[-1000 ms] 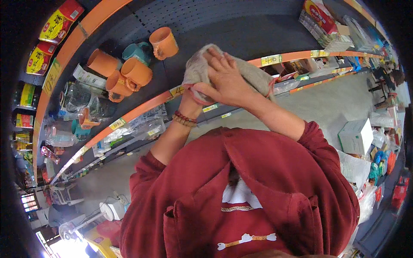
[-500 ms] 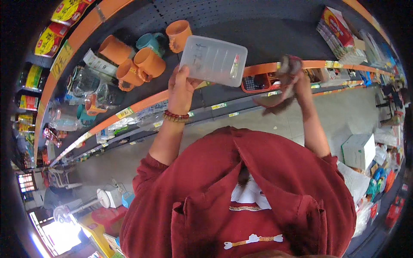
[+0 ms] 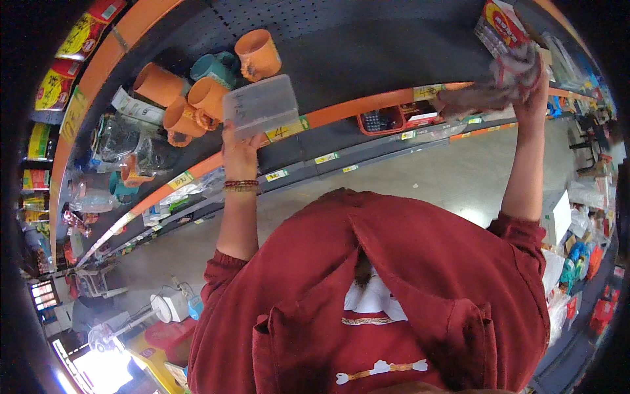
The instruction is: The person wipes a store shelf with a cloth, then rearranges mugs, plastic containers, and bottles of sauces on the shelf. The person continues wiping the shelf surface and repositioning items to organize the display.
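Note:
My left hand (image 3: 241, 152) grips a translucent plastic box (image 3: 261, 104) by its near end and holds it up at the shelf's front edge. Just left of the box sit several orange mugs (image 3: 258, 54) and a teal mug (image 3: 211, 69), some with handles turned toward me. Away to the right, my right hand (image 3: 535, 92) is closed around a crumpled grey and reddish cloth (image 3: 515, 71), smeared by motion. The cloth is over the right part of the dark shelf (image 3: 367, 62), close to a red and white carton (image 3: 502, 27).
Orange price-rail edging (image 3: 348, 111) runs along the shelf front. Below it a red basket (image 3: 382, 121) stands on a lower shelf. Plastic-wrapped goods (image 3: 125, 141) lie at the left. A white box (image 3: 556, 217) and bagged goods are at the right, beyond the floor.
My right hand has swept the cloth right and farther along the shelf. My left hand has shifted left and slightly nearer with the box, which now sits closer to the mugs.

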### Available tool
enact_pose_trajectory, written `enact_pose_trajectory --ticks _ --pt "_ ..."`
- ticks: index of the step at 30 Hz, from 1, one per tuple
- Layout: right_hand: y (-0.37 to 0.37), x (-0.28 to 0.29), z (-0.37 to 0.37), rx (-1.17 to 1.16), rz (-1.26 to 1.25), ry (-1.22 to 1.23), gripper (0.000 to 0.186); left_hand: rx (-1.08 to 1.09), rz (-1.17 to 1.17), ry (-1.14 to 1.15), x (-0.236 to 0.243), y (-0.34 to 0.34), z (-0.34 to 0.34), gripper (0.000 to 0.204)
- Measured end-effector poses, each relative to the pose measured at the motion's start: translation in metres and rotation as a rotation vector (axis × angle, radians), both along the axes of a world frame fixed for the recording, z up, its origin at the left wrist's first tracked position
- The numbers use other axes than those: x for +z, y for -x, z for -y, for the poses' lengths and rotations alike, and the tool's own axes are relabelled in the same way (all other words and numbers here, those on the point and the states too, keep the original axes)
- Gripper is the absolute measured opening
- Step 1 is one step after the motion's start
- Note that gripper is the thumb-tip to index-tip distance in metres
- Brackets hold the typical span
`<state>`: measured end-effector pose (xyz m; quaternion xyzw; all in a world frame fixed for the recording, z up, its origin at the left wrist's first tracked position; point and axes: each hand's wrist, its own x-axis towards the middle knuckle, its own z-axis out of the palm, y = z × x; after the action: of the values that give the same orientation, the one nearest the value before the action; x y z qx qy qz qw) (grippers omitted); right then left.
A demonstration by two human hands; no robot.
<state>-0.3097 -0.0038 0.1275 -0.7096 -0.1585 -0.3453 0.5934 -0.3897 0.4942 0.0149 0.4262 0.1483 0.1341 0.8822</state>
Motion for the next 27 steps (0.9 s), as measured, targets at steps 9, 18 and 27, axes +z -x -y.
enact_pose_trajectory --ticks 9,18,27 --pt "-0.13 -0.049 0.036 0.248 -0.256 0.468 0.031 -0.053 -0.125 -1.262 -0.023 0.008 -0.038 0.051" --pt "-0.152 -0.109 -0.071 0.496 -0.76 0.446 0.035 0.382 0.039 -1.016 -0.013 0.024 -0.006 0.037" --pt "-0.158 -0.15 -0.138 -0.012 -0.507 1.285 0.065 -0.185 0.374 -1.677 0.008 -0.01 0.098 0.039"
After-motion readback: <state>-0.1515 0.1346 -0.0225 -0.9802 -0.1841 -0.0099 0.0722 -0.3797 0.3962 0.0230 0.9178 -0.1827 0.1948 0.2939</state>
